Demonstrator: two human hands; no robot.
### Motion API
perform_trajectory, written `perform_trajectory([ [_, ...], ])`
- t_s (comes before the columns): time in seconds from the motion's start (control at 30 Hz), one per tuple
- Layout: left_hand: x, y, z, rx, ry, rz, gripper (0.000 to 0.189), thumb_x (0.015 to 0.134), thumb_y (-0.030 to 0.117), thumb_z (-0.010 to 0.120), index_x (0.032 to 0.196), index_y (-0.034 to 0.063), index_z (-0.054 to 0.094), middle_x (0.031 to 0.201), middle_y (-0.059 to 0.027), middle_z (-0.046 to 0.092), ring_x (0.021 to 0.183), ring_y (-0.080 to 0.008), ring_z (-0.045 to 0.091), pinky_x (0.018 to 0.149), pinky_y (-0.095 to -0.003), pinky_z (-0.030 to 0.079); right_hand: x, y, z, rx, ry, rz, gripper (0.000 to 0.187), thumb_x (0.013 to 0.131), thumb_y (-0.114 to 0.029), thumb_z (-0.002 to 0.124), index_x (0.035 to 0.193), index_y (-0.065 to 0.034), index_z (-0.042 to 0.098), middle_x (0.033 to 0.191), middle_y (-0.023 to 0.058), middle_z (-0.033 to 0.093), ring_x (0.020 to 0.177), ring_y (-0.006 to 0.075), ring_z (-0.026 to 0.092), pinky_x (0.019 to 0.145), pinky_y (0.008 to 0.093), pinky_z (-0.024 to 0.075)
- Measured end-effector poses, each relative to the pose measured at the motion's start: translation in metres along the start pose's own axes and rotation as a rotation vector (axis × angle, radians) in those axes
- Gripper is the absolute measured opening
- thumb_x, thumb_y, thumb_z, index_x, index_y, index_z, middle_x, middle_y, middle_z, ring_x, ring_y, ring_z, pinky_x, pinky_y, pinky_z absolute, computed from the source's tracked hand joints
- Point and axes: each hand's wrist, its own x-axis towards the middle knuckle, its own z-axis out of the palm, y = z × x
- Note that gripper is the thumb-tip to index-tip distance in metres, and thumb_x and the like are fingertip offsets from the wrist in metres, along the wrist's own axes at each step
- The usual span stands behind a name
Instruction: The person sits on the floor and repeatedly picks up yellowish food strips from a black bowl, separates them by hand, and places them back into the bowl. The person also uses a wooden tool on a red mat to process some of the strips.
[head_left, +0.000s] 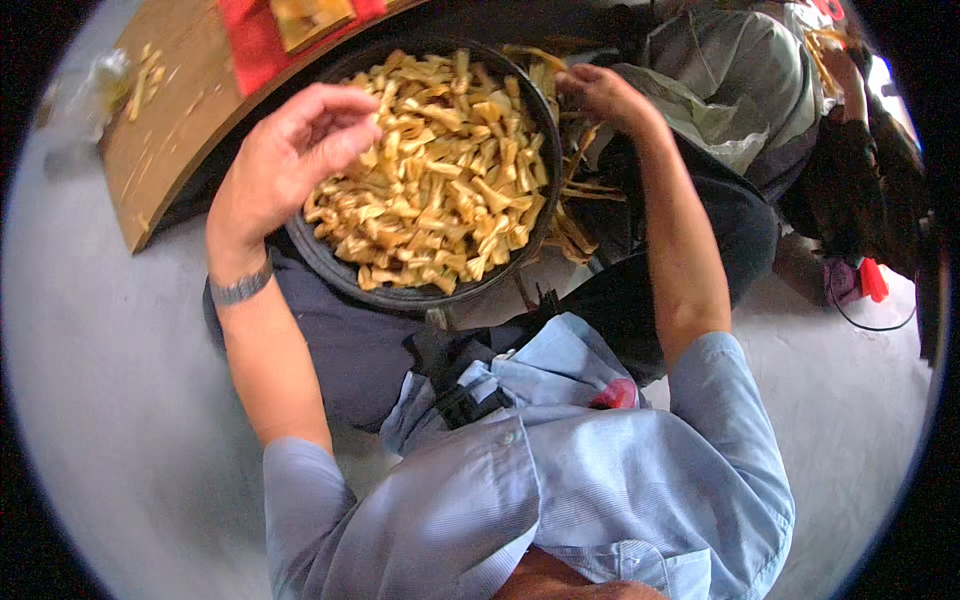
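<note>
A round dark basin (420, 301) rests over my legs, heaped with short, yellow-brown dried pieces (442, 172), possibly plant stalks. Over its left side hovers my left hand (292, 150), fingers curled and thumb tip near the fingertips. Whether a small piece is pinched there cannot be told. Beyond the basin's right rim, my right hand (607, 97) is closed at the end of a thin yellowish strip (536, 55), which points left toward the rim. Longer dried strips (574, 232) lie below that hand, beside the basin.
A wooden board (169, 112) at upper left carries a few pieces (146, 79), a red sheet (251, 45) and a wooden block (311, 19). A grey-green sack (720, 67) stands at upper right. Behind it, another person's arm (851, 82) shows near more strips.
</note>
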Motion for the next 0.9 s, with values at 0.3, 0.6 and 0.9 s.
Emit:
perform_trajectory([
  [0.3, -0.027, -0.015, -0.003, -0.14, 0.097, 0.249, 0.033, 0.097, 0.018, 0.062, 0.125, 0.0024, 0.056, 0.105, -0.0051, 0.066, 0.1, -0.0142, 0.062, 0.092, -0.0293, 0.05, -0.167, -0.161, -0.035, -0.626, -0.129, -0.467, 0.03, 0.1, -0.035, 0.055, 0.094, -0.0072, 0.063, 0.068, -0.0054, 0.05, 0.059, 0.0053, 0.044, 0.052, 0.0235, 0.0387],
  [0.6, -0.036, 0.017, 0.058, -0.103, 0.214, 0.733, 0.069, 0.082, 0.019, 0.08, 0.14, 0.0073, 0.045, 0.128, -0.0078, 0.055, 0.113, -0.0175, 0.056, 0.101, -0.0341, 0.045, -0.266, -0.274, 0.01, -0.4, -0.48, -0.993, 0.025, 0.097, -0.024, 0.063, 0.101, 0.0, 0.069, 0.073, 0.0032, 0.061, 0.065, 0.0107, 0.055, 0.056, 0.0281, 0.0448],
  [0.9, -0.046, 0.011, 0.049, 0.211, 0.408, 0.625, 0.02, 0.091, 0.019, 0.069, 0.106, 0.005, 0.066, 0.105, -0.0073, 0.062, 0.092, -0.0205, 0.063, 0.08, -0.0316, 0.051, -0.281, -0.273, -0.003, -0.729, -0.269, -0.927, 0.031, 0.092, -0.03, 0.065, 0.109, -0.0032, 0.065, 0.081, 0.0066, 0.063, 0.072, 0.0142, 0.057, 0.063, 0.0286, 0.0463],
])
